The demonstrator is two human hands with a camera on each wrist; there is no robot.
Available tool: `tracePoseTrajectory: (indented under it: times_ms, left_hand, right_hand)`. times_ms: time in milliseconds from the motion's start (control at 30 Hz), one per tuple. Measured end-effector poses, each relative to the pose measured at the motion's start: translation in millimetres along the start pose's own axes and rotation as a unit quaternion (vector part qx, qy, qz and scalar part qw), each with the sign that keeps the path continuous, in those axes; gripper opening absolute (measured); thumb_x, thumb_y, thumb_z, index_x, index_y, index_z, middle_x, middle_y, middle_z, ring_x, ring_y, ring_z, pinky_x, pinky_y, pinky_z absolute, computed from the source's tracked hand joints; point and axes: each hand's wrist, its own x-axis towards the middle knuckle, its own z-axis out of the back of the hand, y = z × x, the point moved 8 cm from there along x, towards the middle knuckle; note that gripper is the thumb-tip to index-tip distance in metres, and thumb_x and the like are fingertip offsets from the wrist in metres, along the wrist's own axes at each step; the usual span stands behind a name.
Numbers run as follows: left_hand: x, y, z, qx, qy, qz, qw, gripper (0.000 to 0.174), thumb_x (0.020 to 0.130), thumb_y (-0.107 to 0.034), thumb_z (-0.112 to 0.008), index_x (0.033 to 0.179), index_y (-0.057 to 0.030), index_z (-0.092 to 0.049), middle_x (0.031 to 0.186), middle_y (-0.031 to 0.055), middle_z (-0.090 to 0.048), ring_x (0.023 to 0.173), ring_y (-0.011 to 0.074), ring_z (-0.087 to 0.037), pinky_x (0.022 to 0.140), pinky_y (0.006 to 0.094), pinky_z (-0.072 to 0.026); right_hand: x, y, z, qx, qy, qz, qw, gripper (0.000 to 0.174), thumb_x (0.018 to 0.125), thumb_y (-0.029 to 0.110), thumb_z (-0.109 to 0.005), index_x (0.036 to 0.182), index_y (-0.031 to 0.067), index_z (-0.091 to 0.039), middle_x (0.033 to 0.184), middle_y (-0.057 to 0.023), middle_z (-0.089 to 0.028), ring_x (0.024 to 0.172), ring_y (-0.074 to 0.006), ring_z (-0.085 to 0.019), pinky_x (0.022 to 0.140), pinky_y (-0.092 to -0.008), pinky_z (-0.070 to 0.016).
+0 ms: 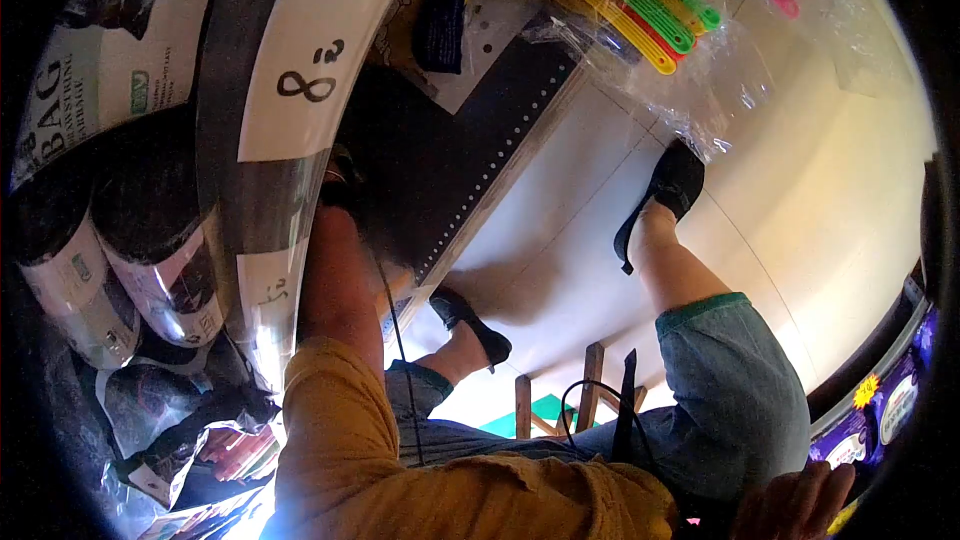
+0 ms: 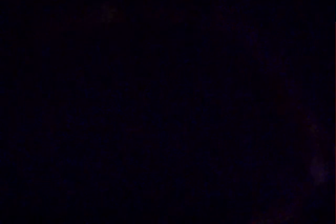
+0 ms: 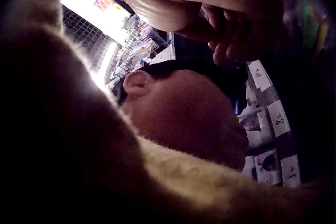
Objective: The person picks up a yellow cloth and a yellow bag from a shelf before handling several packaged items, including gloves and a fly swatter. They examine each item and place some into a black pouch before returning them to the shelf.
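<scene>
My left forearm [image 1: 340,270], below a mustard sleeve [image 1: 335,390], reaches down beside a clear shelf edge [image 1: 262,215] in the head view. Its hand is lost in the dark beyond the wrist, and the left wrist view is almost black. At the bottom right, my right hand [image 1: 800,502] shows partly, its fingers side by side. In the right wrist view, the right hand [image 3: 231,19] is raised close to the person's head [image 3: 178,111] with loosely bent fingers, nothing showing in them. Next to the left forearm lies a black sheet [image 1: 430,155] with a row of white dots.
Garbage bag rolls [image 1: 165,260] stand behind the shelf edge at left, with a price label [image 1: 315,50]. Green, yellow and red plastic handles [image 1: 650,15] in clear wrap lie at the top. Purple packs [image 1: 870,415] stand at right. A thin cable [image 1: 397,340] hangs down the front.
</scene>
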Motion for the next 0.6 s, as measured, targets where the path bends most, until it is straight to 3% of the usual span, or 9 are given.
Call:
tracePoseTrajectory:
  times_ms: [67, 200, 333, 433, 533, 567, 600]
  left_hand:
    - [1.0, 0.2, -0.2, 0.002, -0.003, -0.003, 1.0, 0.031, 0.079, -0.01, -0.047, 0.108, 0.0, -0.05, 0.119, 0.0221, -0.042, 0.111, 0.0348, -0.041, 0.094, 0.042, -0.0331]
    - [3.1, -6.7, 0.4, 0.007, -0.01, -0.017, 1.0, 0.03, 0.079, -0.01, -0.048, 0.107, -0.0005, -0.05, 0.117, 0.0215, -0.043, 0.11, 0.0344, -0.042, 0.094, 0.0419, -0.0336]
    - [0.0, -27.3, -2.0, 0.01, -0.021, -0.044, 0.999, 0.029, 0.079, -0.01, -0.048, 0.106, -0.001, -0.051, 0.116, 0.0208, -0.045, 0.109, 0.034, -0.043, 0.093, 0.0419, -0.0341]
    - [-4.3, -41.6, 5.6, 0.015, -0.032, -0.064, 0.997, 0.028, 0.079, -0.01, -0.048, 0.106, -0.0013, -0.051, 0.114, 0.0204, -0.046, 0.108, 0.0337, -0.043, 0.093, 0.0419, -0.0345]
    - [-10.0, -58.2, 10.4, 0.023, -0.048, -0.096, 0.994, 0.028, 0.079, -0.011, -0.049, 0.105, -0.0017, -0.052, 0.113, 0.0199, -0.047, 0.107, 0.0334, -0.044, 0.092, 0.0418, -0.0349]
    - [-12.8, -64.4, 10.5, 0.03, -0.056, -0.112, 0.992, 0.027, 0.079, -0.011, -0.049, 0.105, -0.0018, -0.052, 0.113, 0.0197, -0.047, 0.107, 0.0333, -0.044, 0.092, 0.0418, -0.035]
    - [-15.7, -71.3, 12.6, 0.036, -0.065, -0.126, 0.989, 0.027, 0.079, -0.011, -0.049, 0.104, -0.0019, -0.052, 0.113, 0.0196, -0.047, 0.107, 0.0332, -0.044, 0.092, 0.0418, -0.0351]
  right_hand:
    - [-14.4, -0.2, 13.2, 0.043, -0.03, 0.037, 0.998, 0.018, 0.09, 0.016, -0.043, 0.073, 0.0123, -0.045, 0.071, -0.0015, -0.048, 0.057, -0.0114, -0.047, 0.047, -0.0238, -0.043]
    - [27.1, -1.2, -29.2, -0.108, 0.048, -0.127, 0.985, 0.015, 0.089, 0.016, -0.045, 0.075, 0.0116, -0.047, 0.071, -0.0018, -0.049, 0.058, -0.0115, -0.048, 0.048, -0.0246, -0.0442]
    - [15.3, -4.2, -26.8, -0.058, 0.035, -0.079, 0.995, 0.013, 0.089, 0.015, -0.046, 0.077, 0.0115, -0.048, 0.072, -0.002, -0.049, 0.058, -0.0116, -0.048, 0.048, -0.0246, -0.0441]
    - [10.4, 0.2, -35.4, -0.083, 0.095, -0.047, 0.991, 0.015, 0.089, 0.017, -0.045, 0.075, 0.0116, -0.047, 0.071, -0.0018, -0.048, 0.057, -0.0115, -0.048, 0.047, -0.0243, -0.0432]
    - [14.2, -2.5, -36.8, -0.027, 0.034, -0.059, 0.997, 0.019, 0.09, 0.019, -0.043, 0.073, 0.0115, -0.044, 0.069, -0.0017, -0.047, 0.056, -0.0114, -0.047, 0.045, -0.0244, -0.0427]
    - [16.1, -2.9, -40.2, -0.057, 0.076, -0.093, 0.991, 0.02, 0.091, 0.02, -0.043, 0.072, 0.0115, -0.043, 0.069, -0.0018, -0.046, 0.055, -0.0117, -0.047, 0.044, -0.0247, -0.0425]
    - [8.1, -3.0, -36.3, -0.031, 0.097, -0.073, 0.992, 0.021, 0.091, 0.021, -0.043, 0.072, 0.0116, -0.042, 0.07, -0.0023, -0.046, 0.055, -0.0124, -0.047, 0.044, -0.0245, -0.0422]
